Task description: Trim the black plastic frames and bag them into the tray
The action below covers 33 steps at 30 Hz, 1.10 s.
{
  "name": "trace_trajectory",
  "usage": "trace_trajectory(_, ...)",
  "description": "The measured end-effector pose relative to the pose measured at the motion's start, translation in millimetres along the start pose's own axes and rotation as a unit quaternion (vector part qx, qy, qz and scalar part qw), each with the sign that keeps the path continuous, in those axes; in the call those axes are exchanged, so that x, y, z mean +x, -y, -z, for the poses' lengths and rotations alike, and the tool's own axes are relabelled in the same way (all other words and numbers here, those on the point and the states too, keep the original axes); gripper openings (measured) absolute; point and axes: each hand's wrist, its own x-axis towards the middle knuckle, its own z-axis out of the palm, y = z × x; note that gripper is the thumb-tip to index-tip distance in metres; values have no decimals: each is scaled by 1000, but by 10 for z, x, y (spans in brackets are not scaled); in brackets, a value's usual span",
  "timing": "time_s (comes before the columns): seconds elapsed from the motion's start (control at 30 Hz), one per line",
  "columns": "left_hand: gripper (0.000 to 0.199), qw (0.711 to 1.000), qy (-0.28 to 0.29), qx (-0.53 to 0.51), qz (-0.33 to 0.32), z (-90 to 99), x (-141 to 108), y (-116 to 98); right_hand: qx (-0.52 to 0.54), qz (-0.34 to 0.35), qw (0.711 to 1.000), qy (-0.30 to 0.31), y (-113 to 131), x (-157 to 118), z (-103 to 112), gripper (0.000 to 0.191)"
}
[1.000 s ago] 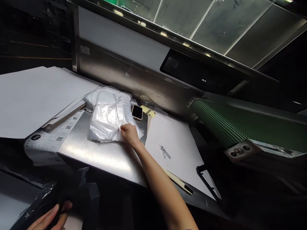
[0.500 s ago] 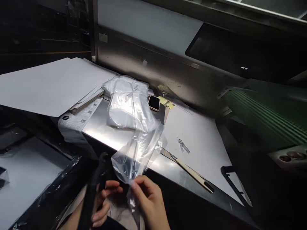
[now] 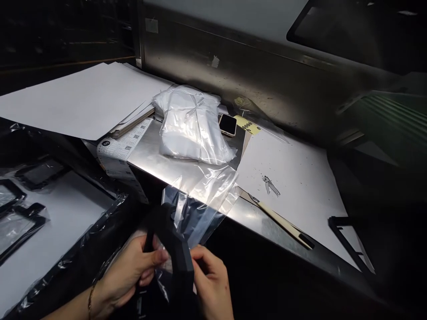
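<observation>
Just below the edge of the steel counter [image 3: 263, 222], the left hand [image 3: 128, 271] closes its fingers around a black plastic frame [image 3: 175, 253], with a clear bag [image 3: 203, 200] against it. The right hand [image 3: 210, 284] curls nearby (its hold is hidden). A white bagged bundle [image 3: 191, 126] lies well apart, with bare steel between.

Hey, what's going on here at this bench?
A person's left hand and right hand are holding a black frame together with a clear plastic bag, just in front of a steel counter. A plastic-wrapped white bundle and a phone lie on the counter.
</observation>
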Motion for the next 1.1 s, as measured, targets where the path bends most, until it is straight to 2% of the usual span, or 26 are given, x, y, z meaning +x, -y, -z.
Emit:
trace_trajectory(0.1, 30, 1000, -20, 15, -12, 116, 30, -33, 112, -23, 992, -50, 11, 58, 148, 23)
trace_trajectory(0.2, 26, 998, -30, 38, -28, 248, 54, -48, 179, -62, 982, -27, 28, 94, 220, 29)
trace_trajectory(0.33, 21, 995, -30, 78, -50, 429, 41, -31, 170, -103, 979, 42, -28, 78, 191, 36)
trace_trajectory(0.43, 14, 991, -14, 106, -77, 573, -19, -70, 126, -92, 987, 26, -96, 100, 202, 33)
trace_trajectory(0.53, 39, 986, 22, 152, -71, 622, -92, -161, 78, -63, 995, -6, -118, 177, 224, 32)
trace_trajectory(0.6, 53, 974, 60, 214, -39, 556, -103, -213, 35, -38, 999, -5, -87, 234, 206, 33)
trace_trajectory(0.67, 67, 960, 94, 262, -14, 435, -59, -228, -19, -5, 1000, 16, -18, 270, 168, 33)
trace_trajectory(0.73, 78, 958, 106, 267, -10, 317, 28, -196, -86, 34, 993, 71, 67, 273, 152, 30)
trace_trajectory(0.8, 69, 961, 103, 258, -6, 252, 115, -121, -158, 80, 975, 137, 120, 235, 198, 24)
trace_trajectory(0.83, 57, 963, 98, 252, -3, 246, 144, -72, -192, 103, 963, 159, 117, 198, 248, 21)
trace_trajectory(0.9, 28, 969, 83, 234, 6, 275, 160, 38, -250, 140, 943, 170, 32, 79, 375, 17)
trace_trajectory(0.93, 22, 972, 73, 223, 11, 302, 149, 94, -272, 153, 936, 164, -50, -7, 432, 20)
trace_trajectory(1.0, 22, 978, 53, 202, 22, 363, 111, 198, -300, 171, 926, 153, -269, -226, 479, 23)
trace_trajectory(1.1, 21, 981, 23, 191, 41, 453, 82, 314, -303, 185, 921, 159, -611, -600, 328, 17)
